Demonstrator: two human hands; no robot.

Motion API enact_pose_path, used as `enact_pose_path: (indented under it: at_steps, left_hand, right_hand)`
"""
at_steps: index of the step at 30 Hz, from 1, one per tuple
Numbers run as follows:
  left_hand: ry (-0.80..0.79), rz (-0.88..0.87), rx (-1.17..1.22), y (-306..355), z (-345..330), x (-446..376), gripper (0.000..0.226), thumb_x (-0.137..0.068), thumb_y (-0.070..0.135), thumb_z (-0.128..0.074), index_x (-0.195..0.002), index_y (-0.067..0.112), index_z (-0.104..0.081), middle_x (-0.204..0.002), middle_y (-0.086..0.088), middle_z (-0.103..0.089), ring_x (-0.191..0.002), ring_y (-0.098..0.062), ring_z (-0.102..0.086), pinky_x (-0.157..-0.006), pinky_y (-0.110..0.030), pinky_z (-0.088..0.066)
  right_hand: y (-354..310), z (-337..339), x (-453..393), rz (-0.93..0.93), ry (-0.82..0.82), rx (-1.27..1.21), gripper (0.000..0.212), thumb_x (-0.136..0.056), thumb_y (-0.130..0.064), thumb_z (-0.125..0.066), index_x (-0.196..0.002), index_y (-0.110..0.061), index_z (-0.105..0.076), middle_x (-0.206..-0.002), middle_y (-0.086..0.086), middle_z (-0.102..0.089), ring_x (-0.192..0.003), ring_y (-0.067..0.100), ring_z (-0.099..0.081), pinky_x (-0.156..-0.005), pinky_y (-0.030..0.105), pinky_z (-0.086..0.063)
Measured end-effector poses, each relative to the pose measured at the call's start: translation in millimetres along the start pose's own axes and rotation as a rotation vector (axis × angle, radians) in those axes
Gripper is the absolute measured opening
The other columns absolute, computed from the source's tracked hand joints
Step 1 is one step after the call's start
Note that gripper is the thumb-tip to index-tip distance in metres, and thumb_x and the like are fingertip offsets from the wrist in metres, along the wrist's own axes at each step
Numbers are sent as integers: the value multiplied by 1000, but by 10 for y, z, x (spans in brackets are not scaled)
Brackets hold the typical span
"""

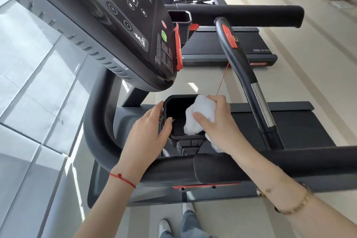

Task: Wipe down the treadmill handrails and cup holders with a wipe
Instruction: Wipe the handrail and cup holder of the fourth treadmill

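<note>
The console panel (pixel 116 11) bears button numbers "12" and "15"; other print is unreadable.

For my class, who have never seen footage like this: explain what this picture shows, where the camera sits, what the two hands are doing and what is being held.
The camera is worn on the person's head, looking down at their own arms. They stand beside a treadmill, whose console tilts across the upper left. Below it is a black cup holder. The left hand rests on the cup holder's left rim, steadying it. The right hand holds a crumpled white wipe and presses it into the cup holder's right side. A padded black handrail runs beneath the right forearm. More treadmills stand beyond.
</note>
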State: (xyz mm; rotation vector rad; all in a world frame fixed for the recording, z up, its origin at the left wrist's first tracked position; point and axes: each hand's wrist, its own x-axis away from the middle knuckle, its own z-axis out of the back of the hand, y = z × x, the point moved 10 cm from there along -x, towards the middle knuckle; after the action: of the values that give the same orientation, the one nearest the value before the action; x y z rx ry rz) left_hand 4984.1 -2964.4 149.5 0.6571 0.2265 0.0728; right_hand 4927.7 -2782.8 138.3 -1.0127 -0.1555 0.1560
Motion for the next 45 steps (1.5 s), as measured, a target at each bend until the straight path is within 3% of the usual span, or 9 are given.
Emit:
enact_pose_path:
  at_steps: [4, 9, 16, 20, 23, 33, 36, 39, 45]
  left_hand:
    - [-10, -10, 0, 12, -3, -7, 55, -96, 40, -46, -146, 18, -40, -123, 0, -64, -110, -19, -60, -89, -28, -47]
    - [11, -2, -26, -14, -6, -12, 53, -97, 40, -47, -145, 21, -41, -120, 4, -65, -106, -16, -60, -78, -19, -37]
    - [3, 2, 4, 2, -5, -6, 55, -95, 42, -45, -145, 22, -41, -112, 7, -66, -98, -16, -62, -78, -26, -46]
    - [24, 11, 24, -3, 14, -1, 56, -93, 45, -45, -145, 24, -42, -106, 12, -64, -95, -9, -60, -76, -23, -46]
    - [29, 10, 37, -5, 22, -1, 56, -92, 45, -46, -144, 25, -43, -102, 15, -62, -94, -7, -59, -78, -24, -48]
    - [36, 9, 51, 27, 42, 0, 55, -94, 41, -49, -146, 23, -42, -106, 7, -65, -100, -13, -61, -89, -34, -50]
    - [36, 5, 47, 28, 43, 0, 55, -94, 39, -50, -145, 21, -43, -104, 7, -66, -98, -12, -61, -87, -31, -49]
    - [37, 6, 39, 28, 43, -4, 55, -94, 40, -50, -145, 22, -43, -105, 7, -67, -99, -11, -61, -86, -28, -49]
    - [38, -16, 34, 48, 49, -5, 54, -96, 37, -50, -146, 19, -42, -104, 4, -68, -97, -14, -62, -86, -32, -51]
  right_hand:
    - [-122, -7, -265, -16, -50, 37, 54, -92, -34, -60, -138, -24, -33, -136, 0, -40, -119, 18, -44, -86, 28, -40]
    - [23, -16, 153, -19, -61, -69, 63, -93, -29, -59, -144, -31, -22, -143, -9, -28, -123, 10, -37, -95, 24, -32]
    - [-146, 3, -384, 48, -124, 144, 51, -87, -41, -67, -131, -33, -43, -120, -6, -54, -108, 17, -52, -78, 26, -42]
    - [-524, -254, -618, 311, -251, 421, 43, -78, -57, -67, -116, -40, -55, -109, -15, -63, -100, 16, -57, -81, 34, -45]
    - [-651, -444, -683, 397, -326, 531, 42, -78, -60, -64, -115, -46, -52, -101, -18, -62, -96, 17, -58, -72, 32, -38]
    - [-200, -130, -595, 207, -297, 367, 40, -85, -58, -59, -119, -43, -46, -111, -5, -55, -96, 16, -55, -73, 28, -42]
    - [-428, -259, -669, 212, -379, 317, 35, -83, -66, -57, -110, -43, -55, -101, -21, -62, -94, -1, -56, -73, 19, -40]
    - [-394, -228, -652, 189, -307, 257, 30, -84, -62, -58, -106, -42, -58, -102, -19, -64, -96, 2, -58, -75, 22, -43]
    - [-62, 11, -293, 51, -42, 49, 36, -93, -41, -54, -127, -34, -45, -124, -2, -50, -108, 14, -51, -75, 21, -39]
